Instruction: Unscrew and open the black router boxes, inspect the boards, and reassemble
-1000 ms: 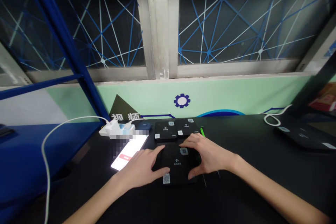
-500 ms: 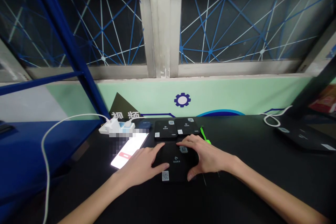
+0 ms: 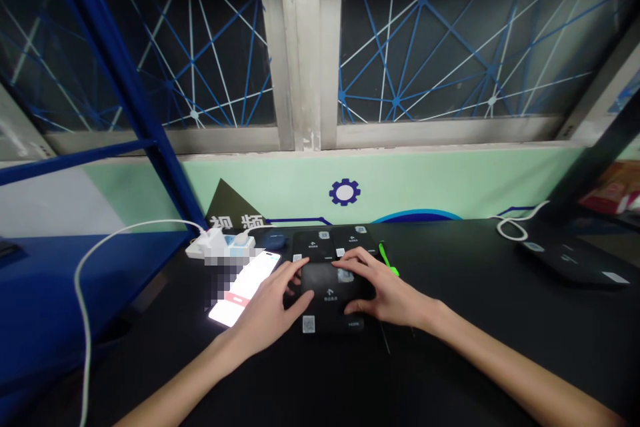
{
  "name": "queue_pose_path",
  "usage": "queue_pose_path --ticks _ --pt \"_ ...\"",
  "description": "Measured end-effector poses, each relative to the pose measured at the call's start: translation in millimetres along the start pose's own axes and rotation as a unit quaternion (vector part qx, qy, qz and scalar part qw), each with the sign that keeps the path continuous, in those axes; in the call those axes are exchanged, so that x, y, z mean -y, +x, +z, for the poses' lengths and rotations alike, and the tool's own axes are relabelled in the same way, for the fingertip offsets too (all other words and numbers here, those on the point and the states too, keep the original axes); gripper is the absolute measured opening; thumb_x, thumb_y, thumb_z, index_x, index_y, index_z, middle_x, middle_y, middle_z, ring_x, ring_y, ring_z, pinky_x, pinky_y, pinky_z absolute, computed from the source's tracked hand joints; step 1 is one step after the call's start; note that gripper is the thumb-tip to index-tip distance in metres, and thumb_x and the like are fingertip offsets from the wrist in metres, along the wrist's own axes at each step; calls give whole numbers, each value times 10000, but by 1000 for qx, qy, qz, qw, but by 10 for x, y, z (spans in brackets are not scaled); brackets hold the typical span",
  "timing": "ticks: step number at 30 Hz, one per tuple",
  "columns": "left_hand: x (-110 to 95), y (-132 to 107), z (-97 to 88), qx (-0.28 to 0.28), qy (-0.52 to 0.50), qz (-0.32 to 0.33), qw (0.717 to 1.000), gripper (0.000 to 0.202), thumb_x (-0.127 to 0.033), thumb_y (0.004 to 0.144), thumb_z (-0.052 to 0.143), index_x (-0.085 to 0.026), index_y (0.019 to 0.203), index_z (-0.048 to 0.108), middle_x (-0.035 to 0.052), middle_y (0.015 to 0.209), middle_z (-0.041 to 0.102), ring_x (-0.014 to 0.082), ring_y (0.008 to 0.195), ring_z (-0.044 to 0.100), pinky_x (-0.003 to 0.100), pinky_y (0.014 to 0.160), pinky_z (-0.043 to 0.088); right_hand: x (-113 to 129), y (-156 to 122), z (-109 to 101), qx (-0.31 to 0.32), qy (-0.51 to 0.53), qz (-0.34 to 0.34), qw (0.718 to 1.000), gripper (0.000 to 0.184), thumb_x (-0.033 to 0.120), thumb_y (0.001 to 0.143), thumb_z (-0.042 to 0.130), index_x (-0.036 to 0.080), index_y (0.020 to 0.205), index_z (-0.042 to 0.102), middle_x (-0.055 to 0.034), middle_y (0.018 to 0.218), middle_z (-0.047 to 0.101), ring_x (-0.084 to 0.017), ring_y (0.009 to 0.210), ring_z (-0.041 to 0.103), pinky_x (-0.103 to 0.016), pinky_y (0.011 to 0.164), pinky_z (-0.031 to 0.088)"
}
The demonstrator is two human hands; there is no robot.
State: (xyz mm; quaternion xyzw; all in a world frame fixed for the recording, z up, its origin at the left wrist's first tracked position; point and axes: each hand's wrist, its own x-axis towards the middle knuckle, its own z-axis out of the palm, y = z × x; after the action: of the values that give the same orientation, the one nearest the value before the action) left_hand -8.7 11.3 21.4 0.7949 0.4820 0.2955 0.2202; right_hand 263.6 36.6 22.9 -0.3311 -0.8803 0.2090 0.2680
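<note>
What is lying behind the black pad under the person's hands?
Behind the front pad lie a black pad and a second black pad, with a green object to the right. The right hand hides part of the second pad's near edge.

A fuzzy patch [image 3: 223, 268] hides an edge of the white power strip [image 3: 220, 245], and words on the black pad [image 3: 327, 293] look too small to read.
</note>
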Motion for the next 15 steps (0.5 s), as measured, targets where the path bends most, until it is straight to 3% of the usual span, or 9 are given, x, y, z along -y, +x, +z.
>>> queue_pose_path --ticks 6,10,15 --pt "-71 -8 -53 5 -188 -80 979 517 -535 1002 490 -272 1447 488 82 1203 631 252 1063 616 415 955 493 -9 -13 55 -128 -8 -64 990 576 212 922 672 324 1445 460 -62 1144 552 -212 1034 583 -389 917 540" --pt "-115 15 -90 18 -318 -74 945 467 -536 1041 414 -242 1348 607 63 1276 648 278 1190 579 406 1022 464 30 -47 98 -172 -34 -100 979 538 179 932 645 303 1428 480 -81 1147 547 -217 1017 593 -386 878 560" --pt "-75 10 -78 28 -343 -102 933 488 -568 1035 412 -249 1327 638 40 1365 622 289 1275 543 433 1113 402 56 -58 112 -189 -67 -111 973 378 170 940 618 240 1308 571 -125 1227 557 -229 1055 630 -379 891 575"
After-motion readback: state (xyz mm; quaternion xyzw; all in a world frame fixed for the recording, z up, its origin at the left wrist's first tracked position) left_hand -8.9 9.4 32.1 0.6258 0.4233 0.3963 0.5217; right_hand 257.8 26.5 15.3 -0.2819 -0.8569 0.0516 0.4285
